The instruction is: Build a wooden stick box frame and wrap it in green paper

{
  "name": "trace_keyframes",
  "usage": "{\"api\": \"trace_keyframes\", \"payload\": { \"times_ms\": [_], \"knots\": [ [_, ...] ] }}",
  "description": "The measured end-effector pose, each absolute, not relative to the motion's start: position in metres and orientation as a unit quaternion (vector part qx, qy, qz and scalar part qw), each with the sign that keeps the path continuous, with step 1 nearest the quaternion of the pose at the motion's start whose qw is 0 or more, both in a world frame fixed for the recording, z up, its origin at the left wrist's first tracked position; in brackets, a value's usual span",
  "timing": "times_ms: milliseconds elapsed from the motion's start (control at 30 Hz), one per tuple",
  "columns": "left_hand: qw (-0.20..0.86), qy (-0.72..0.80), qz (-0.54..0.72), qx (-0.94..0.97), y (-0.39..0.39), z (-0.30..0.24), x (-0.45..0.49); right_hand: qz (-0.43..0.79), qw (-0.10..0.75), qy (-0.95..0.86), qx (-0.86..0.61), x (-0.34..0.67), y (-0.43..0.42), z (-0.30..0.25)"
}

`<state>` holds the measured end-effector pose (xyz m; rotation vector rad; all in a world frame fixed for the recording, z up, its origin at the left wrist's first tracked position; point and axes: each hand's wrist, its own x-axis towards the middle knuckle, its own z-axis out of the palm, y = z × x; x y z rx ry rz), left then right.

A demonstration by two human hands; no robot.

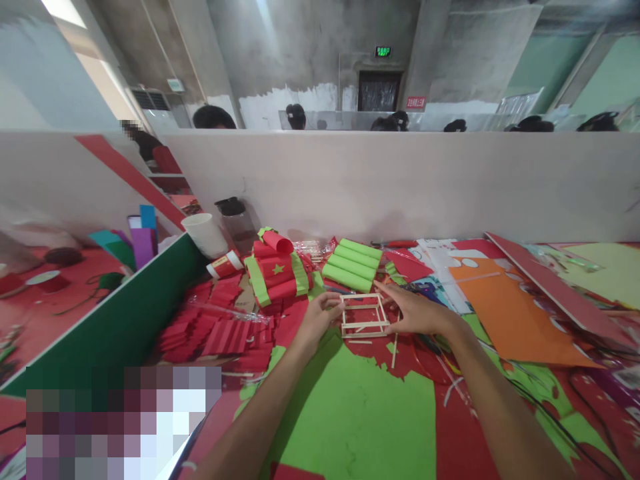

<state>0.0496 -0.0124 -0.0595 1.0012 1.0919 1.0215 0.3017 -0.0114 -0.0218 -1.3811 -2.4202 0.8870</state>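
Observation:
A small box-shaped frame of thin wooden sticks (pixel 364 326) stands over the far edge of a green paper sheet (pixel 360 407). My left hand (pixel 320 319) has its fingers curled against the frame's left side. On the other side, my right hand (pixel 420 311) holds the frame's right end, index finger near the far corner and thumb near the front. A loose wooden stick (pixel 395 350) lies below my right hand. Just behind the frame are light-green paper rolls (pixel 353 263) joined side by side. To the left sits a red and green paper model (pixel 277 270) with a yellow star.
Folded red paper pieces (pixel 225 333) are heaped at left beside a green divider (pixel 100 327). A white cup (pixel 204 233) and a dark-lidded bottle (pixel 237 223) stand behind them. Orange paper (pixel 515 313) and a red board (pixel 545 287) lie at right. A pale partition (pixel 400 180) closes the back.

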Motion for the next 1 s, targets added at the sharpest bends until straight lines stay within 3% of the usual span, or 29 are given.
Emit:
{"api": "trace_keyframes", "payload": {
  "times_ms": [1000],
  "knots": [
    [0.625,0.472,0.450,0.430,-0.0140,-0.0577,0.0503,0.274,0.080,-0.833,-0.475,0.2994,-0.0126,-0.0165]
  ]
}}
